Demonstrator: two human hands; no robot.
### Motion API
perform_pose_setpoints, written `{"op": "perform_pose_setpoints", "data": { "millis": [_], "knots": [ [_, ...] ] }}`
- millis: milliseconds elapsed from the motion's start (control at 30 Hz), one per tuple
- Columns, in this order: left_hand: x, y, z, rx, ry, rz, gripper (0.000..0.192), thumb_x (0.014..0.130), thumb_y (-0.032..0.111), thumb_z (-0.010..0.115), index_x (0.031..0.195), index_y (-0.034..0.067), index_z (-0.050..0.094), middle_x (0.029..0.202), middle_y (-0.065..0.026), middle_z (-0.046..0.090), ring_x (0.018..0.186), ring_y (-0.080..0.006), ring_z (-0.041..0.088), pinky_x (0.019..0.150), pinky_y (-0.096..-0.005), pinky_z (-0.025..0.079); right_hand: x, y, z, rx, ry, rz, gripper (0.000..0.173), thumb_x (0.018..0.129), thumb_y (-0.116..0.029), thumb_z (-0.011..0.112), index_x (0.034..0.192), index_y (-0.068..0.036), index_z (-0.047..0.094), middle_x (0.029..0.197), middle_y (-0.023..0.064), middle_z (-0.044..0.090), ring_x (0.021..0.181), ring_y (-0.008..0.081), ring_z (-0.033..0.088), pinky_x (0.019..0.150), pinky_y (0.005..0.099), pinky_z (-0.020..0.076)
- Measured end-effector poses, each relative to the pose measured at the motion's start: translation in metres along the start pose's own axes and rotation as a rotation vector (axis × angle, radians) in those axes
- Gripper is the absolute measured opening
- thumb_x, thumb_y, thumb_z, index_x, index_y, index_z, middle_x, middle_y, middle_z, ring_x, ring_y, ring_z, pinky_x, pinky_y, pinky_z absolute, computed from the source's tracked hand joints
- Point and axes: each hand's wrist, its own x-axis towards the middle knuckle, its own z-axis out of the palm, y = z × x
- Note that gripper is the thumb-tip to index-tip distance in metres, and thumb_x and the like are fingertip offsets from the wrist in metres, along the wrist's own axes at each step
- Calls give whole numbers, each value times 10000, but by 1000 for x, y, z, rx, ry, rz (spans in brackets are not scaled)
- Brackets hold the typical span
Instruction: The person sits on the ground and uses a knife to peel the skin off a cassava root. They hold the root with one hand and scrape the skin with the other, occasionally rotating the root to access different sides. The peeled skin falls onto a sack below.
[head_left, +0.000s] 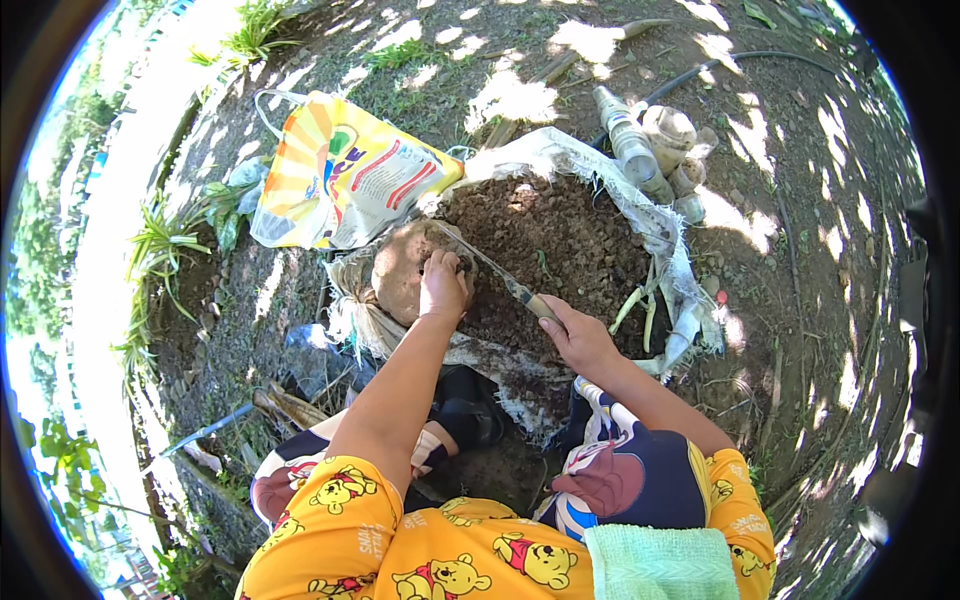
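My right hand (577, 337) grips the light-coloured handle of a knife (510, 283). Its long, soil-stained blade points up and left, with the tip by the edge of a brown rounded object (397, 271), whose kind I cannot make out. Curled fingers of my left hand (444, 286) rest on that object beside a dark patch; whether they hold anything is hidden. Both lie over a frayed white woven sack (667, 240), spread around a heap of dark crumbly soil (555, 232). Pale green stalks (634, 311) lie at the right of the soil.
Beyond the sack's left side lies a yellow printed plastic bag (352, 172) with a handle. Several dirty plastic cups (637, 154) are stacked or lying at the upper right, near a black hose (697, 71). A blue pole (206, 431) and spiky plants (161, 240) are on the left.
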Motion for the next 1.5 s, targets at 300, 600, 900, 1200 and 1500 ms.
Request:
{"op": "perform_pose_setpoints", "data": {
  "millis": [300,600,900,1200,1500],
  "knots": [
    [0,-1,3,-46,39,10,201,723,46,644,909,27,571,1018,-148,522,1022,-352,517,874,-421,454,-3,-2,1,2,-2,-26,346,942,-346,480,1214,-133,474,848,186,648,775,378,628,646,478,491],
    [-2,1,3,-85,66,-13,190,729,59,644,899,26,566,1006,-150,529,1002,-361,523,853,-444,452,-1,1,1,3,-33,-25,373,945,-337,478,1251,-125,451,844,186,647,761,382,628,647,475,494],
    [-3,-2,4,-79,61,3,168,733,45,636,879,23,555,986,-153,529,985,-361,527,837,-448,457,-1,3,5,-111,-13,-16,378,943,-338,479,1254,-125,456,838,169,653,747,377,630,649,474,499],
    [-5,1,5,-67,125,-11,199,715,30,634,904,45,571,977,-144,548,964,-363,542,817,-434,470,-4,5,4,-88,-51,31,382,950,-341,460,1262,-120,443,840,178,654,773,378,630,665,477,494],
    [7,-1,-1,-249,119,-156,209,706,60,705,876,24,589,894,-161,601,880,-339,587,787,-404,474,-3,7,4,-28,-53,58,392,950,-345,461,1267,-117,440,872,193,648,791,389,626,684,484,491]
  ]
}}
